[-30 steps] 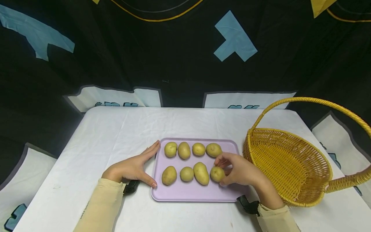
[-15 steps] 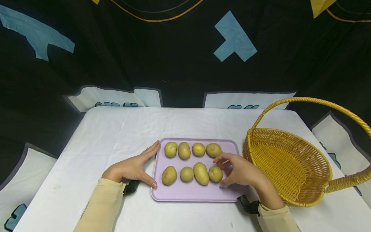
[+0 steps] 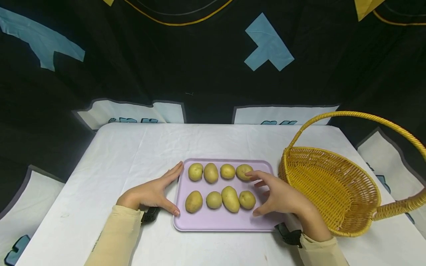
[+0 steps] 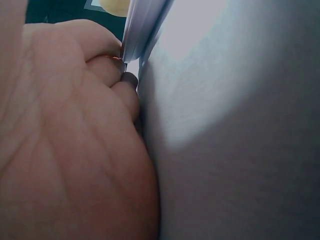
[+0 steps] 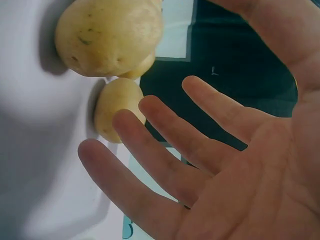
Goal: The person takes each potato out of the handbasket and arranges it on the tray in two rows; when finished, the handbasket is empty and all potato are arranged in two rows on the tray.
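Note:
Two rows of potatoes lie on a lilac tray [image 3: 219,223] in the head view. At the right end of the front row is a small round potato [image 3: 247,200], touching or nearly touching a longer potato [image 3: 230,199]. My right hand [image 3: 283,195] is spread just to the right of that round potato, nothing in its grasp. In the right wrist view its fingers [image 5: 157,165] are apart and extended beside the potatoes. My left hand [image 3: 151,191] rests at the tray's left edge with fingers and thumb stretched; in the left wrist view the fingers meet the tray rim [image 4: 140,30].
A yellow wicker basket [image 3: 327,188] with a tall looped handle [image 3: 366,115] stands close to the tray's right side, behind my right forearm. White cloth [image 3: 159,142] covers the table. A dark printed curtain [image 3: 206,66] hangs beyond the far edge.
My right hand has let go of the round potato, which now sits slightly further left against the longer one. The right hand's fingers have spread wider. The left hand stays put.

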`<state>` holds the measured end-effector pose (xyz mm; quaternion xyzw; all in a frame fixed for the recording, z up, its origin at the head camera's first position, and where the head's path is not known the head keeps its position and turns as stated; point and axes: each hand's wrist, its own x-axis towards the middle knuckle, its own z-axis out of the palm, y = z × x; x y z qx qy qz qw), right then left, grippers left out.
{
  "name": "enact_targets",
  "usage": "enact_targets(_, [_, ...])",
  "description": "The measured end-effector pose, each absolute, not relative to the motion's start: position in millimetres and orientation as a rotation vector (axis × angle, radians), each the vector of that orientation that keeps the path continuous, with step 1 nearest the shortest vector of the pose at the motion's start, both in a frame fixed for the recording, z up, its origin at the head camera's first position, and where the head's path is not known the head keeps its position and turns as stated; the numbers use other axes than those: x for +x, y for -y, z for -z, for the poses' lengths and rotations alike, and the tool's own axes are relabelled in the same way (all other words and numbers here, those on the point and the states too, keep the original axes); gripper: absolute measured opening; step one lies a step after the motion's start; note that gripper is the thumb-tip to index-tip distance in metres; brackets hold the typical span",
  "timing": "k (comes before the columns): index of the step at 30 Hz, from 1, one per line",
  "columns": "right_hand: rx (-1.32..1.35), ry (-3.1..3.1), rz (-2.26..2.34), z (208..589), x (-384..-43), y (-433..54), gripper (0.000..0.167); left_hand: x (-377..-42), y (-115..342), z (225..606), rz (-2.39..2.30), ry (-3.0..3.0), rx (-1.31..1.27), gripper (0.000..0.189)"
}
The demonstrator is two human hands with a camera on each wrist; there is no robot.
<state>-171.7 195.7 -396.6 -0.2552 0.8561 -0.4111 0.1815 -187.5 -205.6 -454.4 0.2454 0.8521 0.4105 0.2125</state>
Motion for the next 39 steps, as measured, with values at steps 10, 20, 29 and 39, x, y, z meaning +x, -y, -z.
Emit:
enact_targets(10, [-0.669,-2.414,1.215,385.3,-170.0,-204.6,0.097,-187.5,205.5,455.1,-1.136,-2.367,0.684,0.140])
enact_targets(20, [-0.650,-2.458,1.240,377.6,-171.3,-215.1,0.094,-186.9,205.5,454.4,-1.135,-2.370,0.671,0.140])
enact_targets(29, [-0.605,-2.514,1.265,373.8,-169.8,-219.9,0.093,-188.2,205.6,453.9,-1.144,-2.365,0.685,0.140])
enact_targets(39, [-0.608,-2.536,1.242,371.7,-168.8,-220.4,0.091,-186.8,206.4,455.4,-1.136,-2.368,0.663,0.142])
